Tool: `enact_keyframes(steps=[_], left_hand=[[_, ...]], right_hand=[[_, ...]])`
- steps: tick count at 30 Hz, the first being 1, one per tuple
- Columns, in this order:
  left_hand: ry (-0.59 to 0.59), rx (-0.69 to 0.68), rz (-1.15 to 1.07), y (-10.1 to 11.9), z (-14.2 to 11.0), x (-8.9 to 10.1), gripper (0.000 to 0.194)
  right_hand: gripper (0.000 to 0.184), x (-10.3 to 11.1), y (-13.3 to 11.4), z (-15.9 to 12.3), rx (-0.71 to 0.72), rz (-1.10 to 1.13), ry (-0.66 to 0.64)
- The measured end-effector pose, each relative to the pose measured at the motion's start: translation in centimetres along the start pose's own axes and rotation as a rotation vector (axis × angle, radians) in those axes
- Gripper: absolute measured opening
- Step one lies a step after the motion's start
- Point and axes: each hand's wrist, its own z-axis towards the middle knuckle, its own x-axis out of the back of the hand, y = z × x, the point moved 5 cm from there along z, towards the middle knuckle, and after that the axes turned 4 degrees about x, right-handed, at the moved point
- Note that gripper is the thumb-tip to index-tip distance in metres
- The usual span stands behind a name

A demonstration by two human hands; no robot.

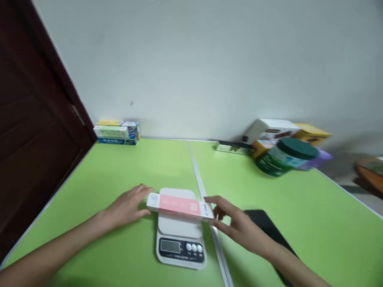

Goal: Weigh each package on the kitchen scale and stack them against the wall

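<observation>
A long pink and white box (179,205) lies crosswise over the white platform of a digital kitchen scale (181,228), its ends reaching past both sides. Whether it rests fully on the platform, I cannot tell. My left hand (128,205) has its thumb and fingers around the box's left end. At the right end, my right hand (231,221) grips the box between thumb and fingers. The scale's display (170,246) looks grey, with no digits I can make out; round buttons sit beside it.
A dark flat object (269,231), perhaps a phone, lies partly under my right forearm. Slim boxes (116,133) are stacked at the back left. A green tub (284,157) leans among several boxes (273,129) at the back right. A pale strip (197,175) crosses the green table.
</observation>
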Motion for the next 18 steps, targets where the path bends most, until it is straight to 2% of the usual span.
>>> enact_keyframes(steps=[3,7,10,15,18], left_hand=[[0.017,0.006,-0.187,-0.9,0.3,-0.4,0.036],[0.159,0.09,-0.381,-4.6,1.5,1.0,0.038],[0.346,0.184,-0.515,-9.5,2.6,3.7,0.044],[0.747,0.384,-0.56,-18.6,5.2,8.7,0.056],[0.982,0.499,-0.539,-22.2,6.5,10.1,0.063]], right_hand=[[0.03,-0.5,0.0,1.5,0.045,-0.015,-0.002],[0.032,-1.2,-0.8,6.1,0.096,-0.041,-0.015],[0.028,-3.1,-2.2,12.0,0.156,-0.024,0.012],[0.027,-8.3,-4.3,24.8,0.189,-0.027,0.105],[0.028,-11.1,-5.6,30.9,0.193,-0.068,0.125]])
